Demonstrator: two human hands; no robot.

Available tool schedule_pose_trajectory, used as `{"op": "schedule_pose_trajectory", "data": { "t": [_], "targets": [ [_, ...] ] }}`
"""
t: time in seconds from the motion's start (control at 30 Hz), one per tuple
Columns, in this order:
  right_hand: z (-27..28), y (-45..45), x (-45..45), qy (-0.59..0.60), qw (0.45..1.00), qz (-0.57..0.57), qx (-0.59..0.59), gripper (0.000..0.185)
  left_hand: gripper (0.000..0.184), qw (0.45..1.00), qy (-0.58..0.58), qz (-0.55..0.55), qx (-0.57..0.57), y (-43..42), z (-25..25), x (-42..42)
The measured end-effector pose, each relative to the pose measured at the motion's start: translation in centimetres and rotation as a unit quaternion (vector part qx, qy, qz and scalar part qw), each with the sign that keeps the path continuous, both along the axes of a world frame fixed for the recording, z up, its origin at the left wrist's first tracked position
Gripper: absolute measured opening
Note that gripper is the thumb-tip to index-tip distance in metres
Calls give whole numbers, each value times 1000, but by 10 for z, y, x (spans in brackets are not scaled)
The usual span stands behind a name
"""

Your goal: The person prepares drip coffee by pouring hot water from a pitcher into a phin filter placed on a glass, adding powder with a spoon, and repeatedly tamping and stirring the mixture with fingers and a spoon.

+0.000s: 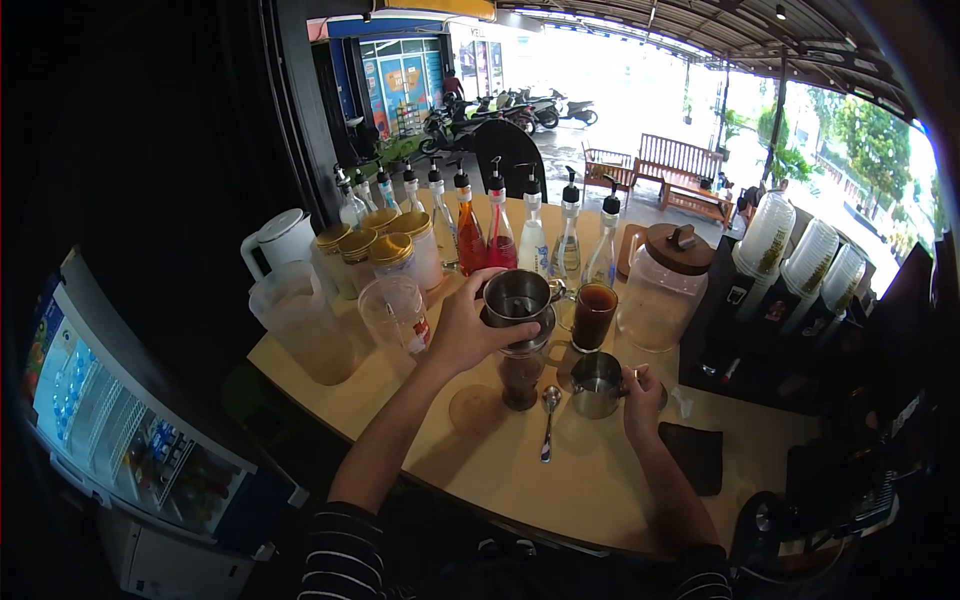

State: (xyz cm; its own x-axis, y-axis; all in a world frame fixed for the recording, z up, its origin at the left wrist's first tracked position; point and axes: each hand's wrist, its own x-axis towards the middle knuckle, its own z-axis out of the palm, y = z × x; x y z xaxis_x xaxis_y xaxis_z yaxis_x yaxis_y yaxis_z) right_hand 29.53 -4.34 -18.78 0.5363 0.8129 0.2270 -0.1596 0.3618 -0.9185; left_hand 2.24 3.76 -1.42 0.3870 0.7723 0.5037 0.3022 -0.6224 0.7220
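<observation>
My left hand [478, 325] is closed around a metal drip coffee filter [517, 292], which sits over or just above a glass [521, 378] with something brown in it. Whether the filter touches the glass rim I cannot tell. My right hand [643, 396] grips the handle of a small steel pitcher [597, 385], low at the tabletop; its inside looks shiny. Between the two lies a metal spoon [548, 424]. Just behind the pitcher stands a glass mug of dark reddish-brown drink [594, 317].
Pump-top syrup bottles [502, 235] line the back of the wooden table [490, 470]. Gold-lidded jars [395, 250], a plastic jug [305, 325] and a white kettle [284, 243] stand left. A lidded glass jar [662, 295], stacked cups [808, 262] and a dark cloth [692, 457] are right.
</observation>
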Motion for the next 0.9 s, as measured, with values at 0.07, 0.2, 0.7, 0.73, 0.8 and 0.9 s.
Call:
{"op": "schedule_pose_trajectory", "data": {
  "t": [0.07, 0.2, 0.7, 0.73, 0.8, 0.9],
  "targets": [
    [-7, 1, 1, 5, 1000, 1, -5, 24, 83, 1000, 1, 1, -11, -1, 6, -1],
    [-17, 0, 1, -35, 999, 8, -7, 22, 83, 999, -17, -14, -41, -5, 15, -1],
    [-15, -2, -3, -90, 996, 13, -6, 22, 78, 998, 42, -10, 43, -5, 14, -4],
    [-15, -2, -4, -90, 996, 13, -6, 22, 78, 998, 42, -11, 43, -6, 14, -4],
    [-13, -1, -6, -71, 997, -1, 0, 26, 77, 998, 31, -19, 58, -8, 15, -4],
    [-10, -3, -8, -63, 998, -2, -4, 26, 77, 992, 55, -11, 117, -9, 16, -5]
  ]
}}
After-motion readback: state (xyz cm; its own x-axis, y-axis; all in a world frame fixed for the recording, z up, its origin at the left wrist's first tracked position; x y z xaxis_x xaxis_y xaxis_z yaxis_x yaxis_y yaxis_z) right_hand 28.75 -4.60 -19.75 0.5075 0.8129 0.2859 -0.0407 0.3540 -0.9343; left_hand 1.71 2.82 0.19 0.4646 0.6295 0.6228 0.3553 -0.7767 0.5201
